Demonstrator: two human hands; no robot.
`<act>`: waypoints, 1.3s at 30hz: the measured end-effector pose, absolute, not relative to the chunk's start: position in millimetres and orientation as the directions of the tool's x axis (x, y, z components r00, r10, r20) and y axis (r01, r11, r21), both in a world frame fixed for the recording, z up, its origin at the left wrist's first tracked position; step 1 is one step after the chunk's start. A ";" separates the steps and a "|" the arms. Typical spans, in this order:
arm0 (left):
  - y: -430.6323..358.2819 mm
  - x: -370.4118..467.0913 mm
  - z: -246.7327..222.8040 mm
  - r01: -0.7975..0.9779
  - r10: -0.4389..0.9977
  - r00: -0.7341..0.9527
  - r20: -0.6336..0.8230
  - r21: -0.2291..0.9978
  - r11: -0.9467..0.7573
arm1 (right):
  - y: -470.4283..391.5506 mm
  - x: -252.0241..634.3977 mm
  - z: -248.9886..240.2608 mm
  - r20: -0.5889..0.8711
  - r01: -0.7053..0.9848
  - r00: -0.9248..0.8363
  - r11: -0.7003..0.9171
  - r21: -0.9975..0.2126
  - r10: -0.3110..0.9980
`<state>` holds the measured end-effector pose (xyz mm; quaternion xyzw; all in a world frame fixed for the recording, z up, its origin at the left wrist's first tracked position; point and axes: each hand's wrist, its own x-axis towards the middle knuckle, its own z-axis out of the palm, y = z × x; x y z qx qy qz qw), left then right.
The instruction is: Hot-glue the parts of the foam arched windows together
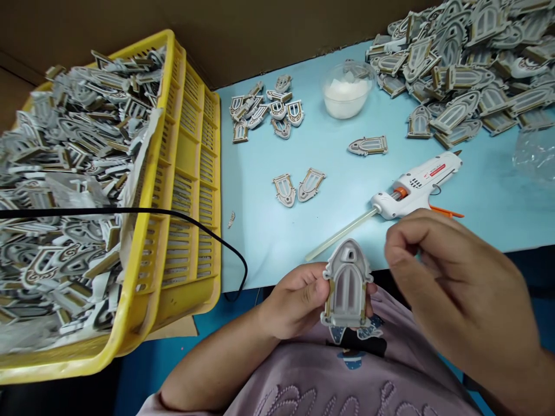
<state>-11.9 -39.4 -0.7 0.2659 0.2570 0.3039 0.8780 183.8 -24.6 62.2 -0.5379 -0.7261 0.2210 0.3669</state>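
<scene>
My left hand (pixel 292 300) grips a grey arched window-shaped piece (pixel 347 286) upright by its left edge, just in front of the table's near edge. My right hand (pixel 451 277) hovers just to its right with fingers curled together; whether something small sits between them I cannot tell. A white hot glue gun (pixel 416 185) lies on the light blue table (pixel 329 173) just beyond my right hand, with a glue stick jutting from its rear toward me.
A yellow basket (pixel 191 190) heaped with window pieces stands at left, a black cord (pixel 203 231) draped over its side. A big pile of pieces (pixel 468 63) fills the far right. A clear bowl (pixel 347 89), a small cluster (pixel 266 110) and loose pieces (pixel 299 188) lie between.
</scene>
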 end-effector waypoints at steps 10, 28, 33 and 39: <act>-41.9 -10.7 -6.5 -0.468 0.715 0.631 -0.300 0.587 0.660 | -32.7 185.1 64.2 0.352 0.611 -0.293 0.457 -0.647 0.889; -41.0 -5.8 -1.8 -0.449 0.730 0.571 -0.376 0.601 0.661 | -43.2 190.4 59.1 0.479 0.531 -0.457 0.662 -0.529 0.750; -41.5 -5.3 -5.5 -0.444 0.728 0.591 -0.348 0.613 0.653 | -39.8 199.0 61.2 0.479 0.604 -0.457 0.657 -0.451 0.749; -40.9 -6.7 -4.6 -0.470 0.734 0.591 -0.334 0.598 0.650 | -39.9 200.2 63.7 0.456 0.554 -0.438 0.632 -0.542 0.775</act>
